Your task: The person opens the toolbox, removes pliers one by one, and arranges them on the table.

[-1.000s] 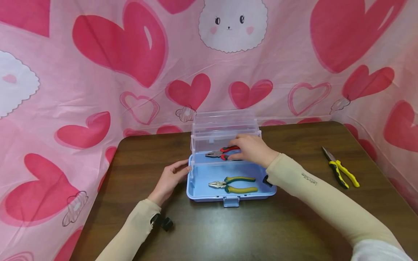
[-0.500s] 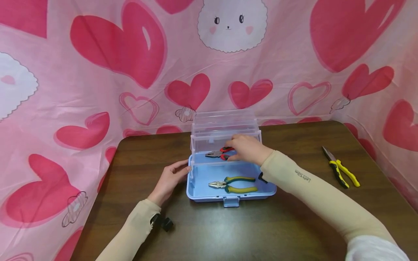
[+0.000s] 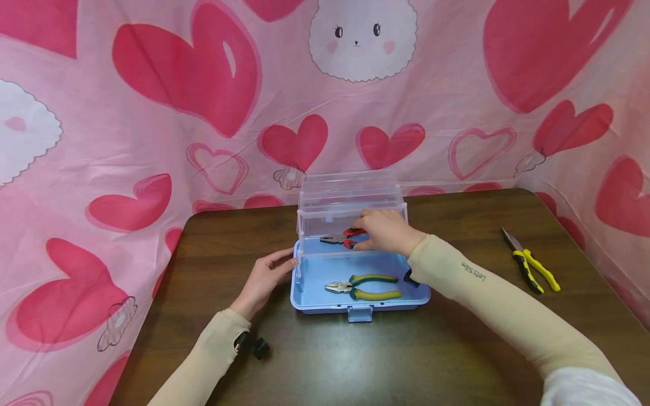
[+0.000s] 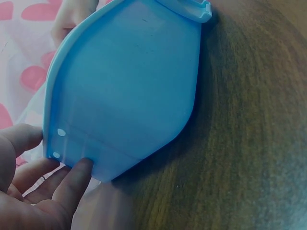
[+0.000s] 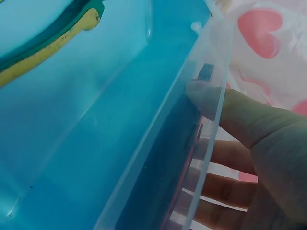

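Note:
A blue toolbox (image 3: 325, 265) stands on the table, its clear lid (image 3: 350, 192) raised at the back. My left hand (image 3: 264, 281) holds its left end; in the left wrist view the thumb meets the rim and the fingertips (image 4: 84, 167) press the outer wall. At the back, over the clear tray (image 5: 211, 115), my right hand (image 3: 387, 230) grips the handles of red-and-black pliers (image 3: 332, 239), whose metal nose points left. In the right wrist view the thumb shows through the clear plastic. Green-and-yellow pliers (image 3: 376, 295) lie in the box bottom, nose to the left.
Long-nose pliers with yellow-and-black handles (image 3: 530, 262) lie on the brown table (image 3: 482, 349) at the right. The box's front latch (image 3: 359, 314) hangs down. A pink cloth with hearts (image 3: 223, 163) hangs behind the table.
My right hand has shifted slightly left along the handles of the red-and-black pliers, covering more of them. Those pliers, the left hand and the box have stayed in place.

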Available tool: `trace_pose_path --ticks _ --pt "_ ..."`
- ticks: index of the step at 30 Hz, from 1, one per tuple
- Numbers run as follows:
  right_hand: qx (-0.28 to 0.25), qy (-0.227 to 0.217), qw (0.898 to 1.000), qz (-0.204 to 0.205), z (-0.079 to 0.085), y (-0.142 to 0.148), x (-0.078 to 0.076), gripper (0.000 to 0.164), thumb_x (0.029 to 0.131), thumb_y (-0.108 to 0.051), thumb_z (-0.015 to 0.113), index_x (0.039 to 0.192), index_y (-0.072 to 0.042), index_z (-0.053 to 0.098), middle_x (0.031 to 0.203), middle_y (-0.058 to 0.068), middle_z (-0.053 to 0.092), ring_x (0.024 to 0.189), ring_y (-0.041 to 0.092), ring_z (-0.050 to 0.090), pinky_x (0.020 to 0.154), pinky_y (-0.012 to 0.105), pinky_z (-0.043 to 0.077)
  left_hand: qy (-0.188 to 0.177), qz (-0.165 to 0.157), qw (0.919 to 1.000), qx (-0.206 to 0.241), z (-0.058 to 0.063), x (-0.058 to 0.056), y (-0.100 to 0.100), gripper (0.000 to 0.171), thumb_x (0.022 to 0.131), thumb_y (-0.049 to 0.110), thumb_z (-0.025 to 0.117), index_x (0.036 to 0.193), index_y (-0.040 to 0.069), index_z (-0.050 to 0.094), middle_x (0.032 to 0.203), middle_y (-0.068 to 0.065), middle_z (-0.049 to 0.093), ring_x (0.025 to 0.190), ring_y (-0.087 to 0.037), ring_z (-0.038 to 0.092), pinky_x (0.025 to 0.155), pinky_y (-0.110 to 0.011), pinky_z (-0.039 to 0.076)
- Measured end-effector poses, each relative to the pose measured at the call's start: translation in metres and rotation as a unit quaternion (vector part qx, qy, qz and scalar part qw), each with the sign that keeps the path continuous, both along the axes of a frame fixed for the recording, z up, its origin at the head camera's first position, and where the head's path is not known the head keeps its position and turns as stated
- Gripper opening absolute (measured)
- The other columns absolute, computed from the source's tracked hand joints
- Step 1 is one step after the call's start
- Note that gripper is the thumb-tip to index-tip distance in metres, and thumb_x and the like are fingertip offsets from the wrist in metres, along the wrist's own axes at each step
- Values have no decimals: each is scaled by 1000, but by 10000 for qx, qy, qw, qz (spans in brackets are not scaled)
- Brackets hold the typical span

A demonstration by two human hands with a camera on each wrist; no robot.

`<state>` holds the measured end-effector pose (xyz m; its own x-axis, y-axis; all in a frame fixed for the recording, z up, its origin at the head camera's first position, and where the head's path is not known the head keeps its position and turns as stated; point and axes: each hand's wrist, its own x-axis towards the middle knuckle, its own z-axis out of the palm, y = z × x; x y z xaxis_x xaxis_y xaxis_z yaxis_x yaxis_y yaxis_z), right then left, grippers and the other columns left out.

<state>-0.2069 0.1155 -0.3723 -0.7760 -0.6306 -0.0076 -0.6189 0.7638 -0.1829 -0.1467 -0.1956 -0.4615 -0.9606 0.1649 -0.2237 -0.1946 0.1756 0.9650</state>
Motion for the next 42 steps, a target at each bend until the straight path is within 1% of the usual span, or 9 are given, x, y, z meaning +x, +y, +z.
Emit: trace_pose_path --ticks 5,11,14,21,26,36,40,42 --pt "-116 -15 9998 -136 0 0 1 47 83 -37 89 120 -10 77 104 7 71 90 23 68 75 43 60 7 -13 10000 -29 2 1 1 53 101 29 71 148 8 58 148 -17 59 126 -33 65 104 -46 53" --pt "-99 -56 9997 -237 -1 1 2 51 84 -37 87 123 -7 74 114 10 71 99 27 70 81 49 61 -10 11 10000 -29 1 1 0 52 101 27 71 148 8 59 147 -17 60 126 -33 65 104 -45 54" --pt "-173 -68 9996 -232 -1 3 2 52 85 -37 87 124 -7 73 116 10 71 100 27 70 82 50 61 21 -6 10000 -19 1 1 1 52 101 28 71 148 8 59 147 -17 60 125 -32 65 104 -46 54" --pt "-463 -28 9989 -96 -7 9 0 50 84 -36 86 123 -7 73 112 8 70 95 24 69 80 47 60 20 -22 10000 28 0 1 0 52 101 28 71 148 8 59 148 -17 59 125 -32 66 104 -46 53" --pt "-649 -64 9978 -83 -9 11 0 50 84 -35 86 125 -9 73 113 7 70 95 23 68 82 46 60 -4 24 10000 7 -1 1 0 51 101 27 72 147 9 60 147 -17 60 125 -32 65 103 -45 54" --pt "-1022 -251 9943 -157 -6 16 4 53 82 -33 88 128 -9 72 115 7 68 93 21 66 80 43 61 2 40 10000 19 -2 0 0 50 101 26 71 147 8 60 146 -17 60 124 -32 66 102 -45 55" --pt "-1190 -216 9923 -282 -3 17 7 55 81 -33 88 129 -10 71 117 8 67 95 23 67 81 44 60 -1 51 10000 19 -2 0 0 51 101 27 71 147 8 60 146 -17 60 124 -32 66 103 -45 54" --pt "-1216 -106 9920 -330 0 17 8 57 81 -33 89 129 -10 71 118 8 67 98 25 67 81 46 60 -7 55 10000 22 -1 0 0 51 101 27 71 147 8 60 146 -17 60 124 -31 67 103 -46 54"
